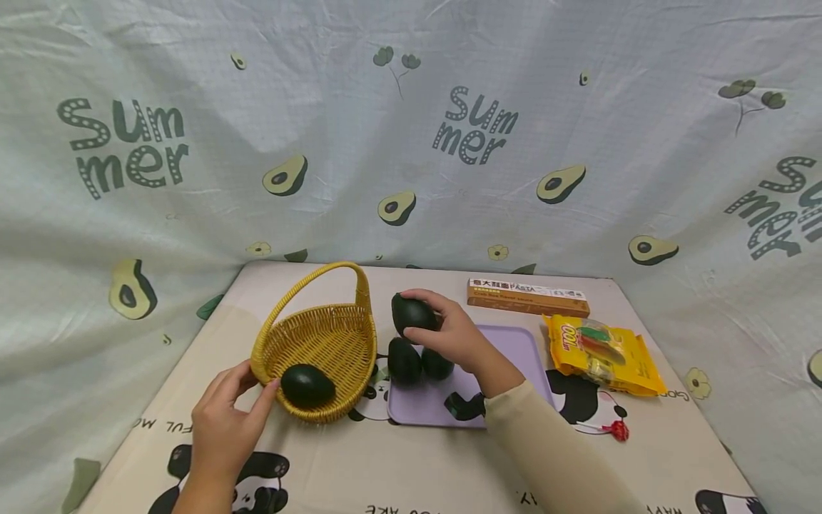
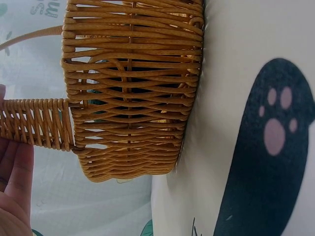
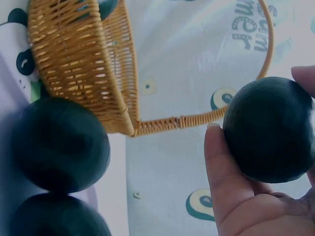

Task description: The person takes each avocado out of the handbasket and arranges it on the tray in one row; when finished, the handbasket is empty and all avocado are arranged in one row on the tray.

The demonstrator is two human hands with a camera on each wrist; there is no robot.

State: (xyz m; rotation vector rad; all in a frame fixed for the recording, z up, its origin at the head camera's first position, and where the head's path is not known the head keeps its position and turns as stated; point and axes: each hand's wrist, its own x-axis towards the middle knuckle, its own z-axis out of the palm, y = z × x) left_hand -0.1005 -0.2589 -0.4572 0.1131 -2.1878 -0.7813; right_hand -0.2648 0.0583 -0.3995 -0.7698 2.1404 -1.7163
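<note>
My right hand [image 1: 452, 333] grips a dark green avocado [image 1: 412, 315] between thumb and fingers, above the left part of a lilac tray [image 1: 523, 350]. Two more avocados, a left one [image 1: 404, 362] and a right one [image 1: 437, 365], lie on the tray below. My left hand [image 1: 226, 414] holds the yellow wicker basket [image 1: 343, 335] at the near foot of its arched handle [image 2: 37, 123]. One avocado [image 1: 308, 386] lies inside the basket, at its near end. In the right wrist view, the held avocado [image 3: 270, 130] is beside the basket's handle.
Behind the tray lies a pasta box [image 1: 528, 298]. A yellow snack packet [image 1: 604, 355] sits to the tray's right. The table wears a panda-print cover [image 1: 334, 471], and a printed curtain [image 1: 411, 128] hangs behind it.
</note>
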